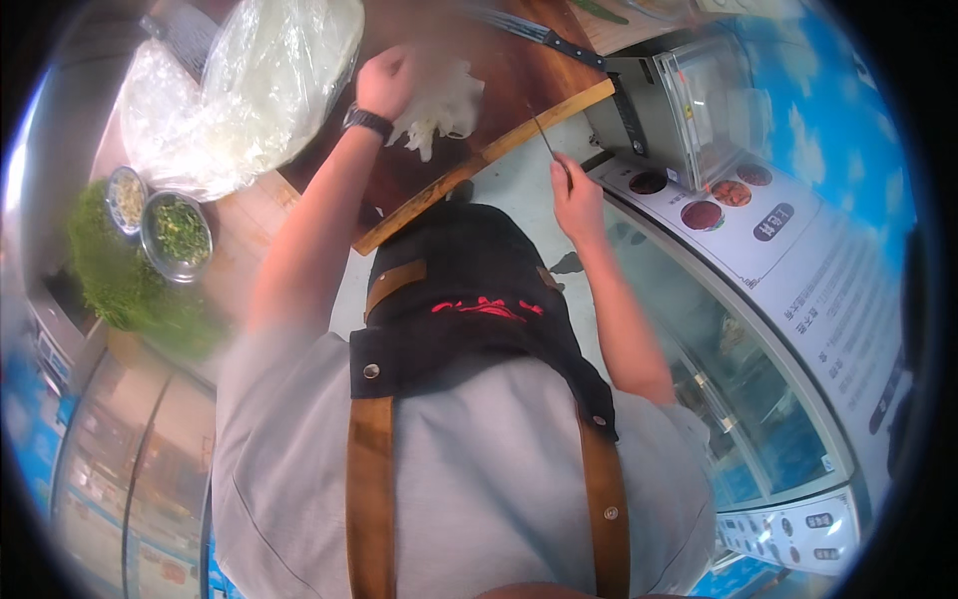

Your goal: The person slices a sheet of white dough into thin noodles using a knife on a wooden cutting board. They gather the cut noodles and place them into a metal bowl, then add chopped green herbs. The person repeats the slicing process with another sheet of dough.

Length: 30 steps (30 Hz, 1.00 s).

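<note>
My right hand point(578, 196) grips a knife point(542, 130) at the near right edge of the wooden cutting board point(524, 97). Its blade is seen almost edge-on and points up over the board. Over the left part of the board is my left hand point(385, 81), fingers curled, with a dark watch point(368, 121) on the wrist. A haze blurs the picture there, so whether the fingers hold anything cannot be made out. Just right of that hand lies a heap of white cut food pieces point(441, 112), its exact kind unclear.
A second knife point(554, 39) lies at the board's far right. Clear plastic sheeting point(277, 82) and a cleaver blade point(179, 34) are at the left, above metal bowls of chopped greens point(179, 236) and pale bits point(126, 198). Right stands a glass-topped cabinet point(718, 359).
</note>
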Each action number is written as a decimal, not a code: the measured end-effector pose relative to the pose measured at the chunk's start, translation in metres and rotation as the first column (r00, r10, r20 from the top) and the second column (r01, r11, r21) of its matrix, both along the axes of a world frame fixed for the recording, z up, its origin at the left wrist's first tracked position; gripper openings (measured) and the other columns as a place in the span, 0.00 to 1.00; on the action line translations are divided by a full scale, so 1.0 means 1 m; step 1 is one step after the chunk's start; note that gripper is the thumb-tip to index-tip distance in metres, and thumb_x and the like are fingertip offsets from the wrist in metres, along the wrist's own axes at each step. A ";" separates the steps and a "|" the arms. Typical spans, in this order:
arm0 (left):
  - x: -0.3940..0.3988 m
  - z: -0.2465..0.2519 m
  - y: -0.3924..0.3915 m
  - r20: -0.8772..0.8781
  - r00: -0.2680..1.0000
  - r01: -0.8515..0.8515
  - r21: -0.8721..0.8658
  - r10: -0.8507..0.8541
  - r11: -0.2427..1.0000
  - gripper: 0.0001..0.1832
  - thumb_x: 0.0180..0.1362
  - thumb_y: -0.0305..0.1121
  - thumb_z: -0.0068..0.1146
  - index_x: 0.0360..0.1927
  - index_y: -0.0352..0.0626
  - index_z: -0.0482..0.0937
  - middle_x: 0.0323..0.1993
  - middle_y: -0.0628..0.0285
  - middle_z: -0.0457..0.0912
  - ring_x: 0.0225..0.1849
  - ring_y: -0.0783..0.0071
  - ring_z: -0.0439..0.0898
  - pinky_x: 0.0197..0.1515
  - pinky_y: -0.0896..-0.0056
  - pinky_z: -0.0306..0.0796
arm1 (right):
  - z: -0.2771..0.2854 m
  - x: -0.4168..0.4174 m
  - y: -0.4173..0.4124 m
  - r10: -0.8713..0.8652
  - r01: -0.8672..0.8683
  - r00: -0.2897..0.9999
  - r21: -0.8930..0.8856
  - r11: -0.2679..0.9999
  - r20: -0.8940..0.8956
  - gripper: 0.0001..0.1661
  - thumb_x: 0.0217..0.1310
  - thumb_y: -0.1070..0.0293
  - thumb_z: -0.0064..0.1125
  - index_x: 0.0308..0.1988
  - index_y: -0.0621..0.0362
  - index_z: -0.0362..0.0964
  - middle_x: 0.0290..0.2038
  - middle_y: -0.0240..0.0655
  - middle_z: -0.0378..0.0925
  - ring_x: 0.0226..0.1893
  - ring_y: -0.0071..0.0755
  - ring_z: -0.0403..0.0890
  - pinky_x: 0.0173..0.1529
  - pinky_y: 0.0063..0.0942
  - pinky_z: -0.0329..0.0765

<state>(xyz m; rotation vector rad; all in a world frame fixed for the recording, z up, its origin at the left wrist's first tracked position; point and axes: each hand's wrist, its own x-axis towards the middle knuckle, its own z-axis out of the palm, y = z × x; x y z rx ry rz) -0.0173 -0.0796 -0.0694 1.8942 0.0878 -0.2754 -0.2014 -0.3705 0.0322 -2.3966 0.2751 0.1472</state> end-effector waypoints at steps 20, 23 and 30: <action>-0.070 -0.002 -0.019 0.298 0.901 0.071 0.613 -0.314 0.787 0.59 0.35 0.55 0.83 0.75 0.57 0.67 0.77 0.48 0.56 0.78 0.41 0.54 0.78 0.38 0.51 | -0.112 0.074 -0.074 0.121 0.345 0.800 0.615 0.709 -0.587 0.26 0.77 0.47 0.55 0.33 0.59 0.70 0.19 0.29 0.71 0.14 0.22 0.70 0.20 0.25 0.69; -0.054 -0.003 -0.045 0.406 0.881 -0.001 0.513 -0.241 0.859 0.53 0.38 0.50 0.83 0.71 0.53 0.72 0.74 0.46 0.62 0.74 0.40 0.62 0.73 0.42 0.62 | -0.113 0.074 -0.052 0.176 0.282 0.752 0.551 0.785 -0.636 0.27 0.76 0.45 0.56 0.36 0.61 0.73 0.20 0.31 0.72 0.15 0.23 0.73 0.21 0.24 0.70; -0.052 0.006 -0.078 0.424 0.875 -0.363 0.257 0.233 0.896 0.38 0.51 0.38 0.75 0.67 0.42 0.75 0.68 0.42 0.69 0.68 0.42 0.70 0.70 0.48 0.66 | -0.066 0.074 0.020 0.385 0.311 0.704 0.746 0.588 -0.597 0.22 0.78 0.51 0.54 0.42 0.61 0.74 0.17 0.28 0.69 0.12 0.22 0.68 0.19 0.25 0.68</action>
